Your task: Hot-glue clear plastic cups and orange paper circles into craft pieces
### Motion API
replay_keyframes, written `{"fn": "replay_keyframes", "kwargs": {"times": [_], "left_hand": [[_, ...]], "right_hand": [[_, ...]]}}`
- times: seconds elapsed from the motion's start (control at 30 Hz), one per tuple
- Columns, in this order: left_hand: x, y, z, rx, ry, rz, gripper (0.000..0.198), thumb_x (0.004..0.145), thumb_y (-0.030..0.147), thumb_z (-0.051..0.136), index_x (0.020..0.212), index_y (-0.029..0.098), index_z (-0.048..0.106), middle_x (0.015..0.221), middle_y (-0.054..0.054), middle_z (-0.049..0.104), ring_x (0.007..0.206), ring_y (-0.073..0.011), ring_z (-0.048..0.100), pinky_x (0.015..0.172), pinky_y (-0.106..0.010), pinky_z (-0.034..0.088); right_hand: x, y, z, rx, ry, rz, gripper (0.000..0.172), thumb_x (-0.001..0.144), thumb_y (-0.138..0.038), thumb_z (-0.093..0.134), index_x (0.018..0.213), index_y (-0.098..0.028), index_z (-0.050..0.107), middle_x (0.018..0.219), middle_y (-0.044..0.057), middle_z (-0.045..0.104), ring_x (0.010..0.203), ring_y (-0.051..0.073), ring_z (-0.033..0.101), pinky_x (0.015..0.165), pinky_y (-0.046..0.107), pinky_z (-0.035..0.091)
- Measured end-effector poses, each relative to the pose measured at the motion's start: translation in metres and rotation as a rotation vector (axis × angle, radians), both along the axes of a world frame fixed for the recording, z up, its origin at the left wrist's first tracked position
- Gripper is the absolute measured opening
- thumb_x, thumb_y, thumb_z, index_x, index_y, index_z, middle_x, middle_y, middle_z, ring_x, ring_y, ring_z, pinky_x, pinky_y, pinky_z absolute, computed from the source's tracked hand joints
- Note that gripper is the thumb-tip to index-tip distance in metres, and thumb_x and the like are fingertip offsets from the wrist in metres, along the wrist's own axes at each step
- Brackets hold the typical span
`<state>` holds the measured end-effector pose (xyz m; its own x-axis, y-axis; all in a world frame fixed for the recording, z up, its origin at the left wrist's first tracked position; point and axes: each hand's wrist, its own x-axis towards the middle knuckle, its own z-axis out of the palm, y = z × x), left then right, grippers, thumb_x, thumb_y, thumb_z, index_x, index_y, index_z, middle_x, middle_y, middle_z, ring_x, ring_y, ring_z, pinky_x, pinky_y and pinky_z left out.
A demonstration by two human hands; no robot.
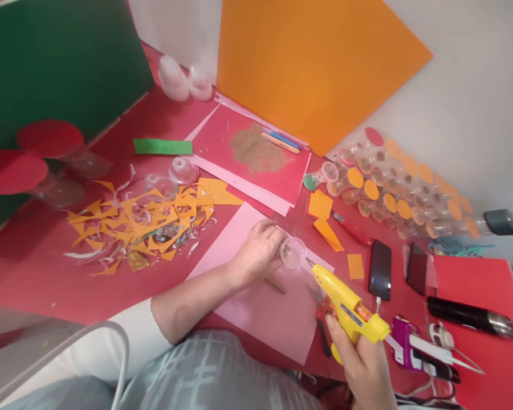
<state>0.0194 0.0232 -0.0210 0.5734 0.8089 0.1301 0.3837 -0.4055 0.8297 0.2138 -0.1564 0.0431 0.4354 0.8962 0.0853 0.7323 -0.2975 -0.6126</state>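
Over on the far left sits that scatter of orange paper scraps [145, 225] on the red table [34, 267]. Now your left hand [259, 250]: forearm stretched out across the pink sheet [265, 302], fingers curled round the small clear plastic cup [293, 252], pinning it on the sheet near its far edge. The cup's see-through, round, its open rim tipped toward the nozzle. Moving right, your right hand [363, 364] is wrapped tight on the handle of the yellow glue gun [348, 307], wrist low at the table edge, nozzle tip aimed right at the cup's rim, just about touching. Beyond it, a black phone [380, 269] lies flat.
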Motion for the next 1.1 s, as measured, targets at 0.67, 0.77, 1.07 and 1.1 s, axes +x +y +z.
{"fn": "replay_keyframes", "kwargs": {"times": [0.67, 0.77, 1.07, 1.1], "left_hand": [[-0.002, 0.001, 0.003, 0.014, -0.022, -0.033, 0.032, 0.075, 0.015, 0.065, 0.107, 0.02, 0.061, 0.105, -0.01, 0.072, 0.131, -0.036, 0.051, 0.111, -0.054, 0.046], [-0.001, 0.001, 0.003, 0.017, -0.015, -0.038, 0.032, 0.076, 0.017, 0.066, 0.108, 0.019, 0.062, 0.105, -0.011, 0.072, 0.131, -0.038, 0.05, 0.11, -0.055, 0.047], [-0.002, 0.001, 0.004, 0.039, -0.027, -0.034, 0.03, 0.077, 0.016, 0.067, 0.107, 0.019, 0.063, 0.101, -0.011, 0.072, 0.128, -0.0375, 0.052, 0.11, -0.057, 0.047], [-0.002, 0.001, 0.004, 0.042, -0.028, -0.034, 0.03, 0.077, 0.015, 0.066, 0.107, 0.019, 0.063, 0.102, -0.012, 0.072, 0.128, -0.0375, 0.053, 0.11, -0.056, 0.048]], "right_hand": [[-0.008, 0.013, 0.009, 0.007, 0.118, 0.025, 0.034, 0.088, -0.053, 0.071, 0.094, -0.021, 0.075, 0.086, 0.009, 0.08, 0.076, 0.025, 0.077, 0.063, 0.029, 0.063], [-0.018, 0.006, 0.009, -0.01, 0.133, -0.059, 0.035, 0.09, -0.055, 0.068, 0.094, -0.02, 0.074, 0.088, 0.01, 0.08, 0.08, 0.027, 0.077, 0.069, 0.032, 0.063], [-0.011, 0.004, 0.006, -0.003, -0.025, 0.032, 0.041, 0.09, -0.06, 0.066, 0.078, -0.021, 0.068, 0.061, 0.004, 0.07, 0.051, 0.021, 0.066, 0.045, 0.028, 0.051], [-0.008, 0.002, 0.004, 0.009, -0.041, 0.053, 0.041, 0.09, -0.061, 0.067, 0.076, -0.022, 0.067, 0.057, 0.002, 0.067, 0.047, 0.019, 0.062, 0.042, 0.027, 0.048]]}}
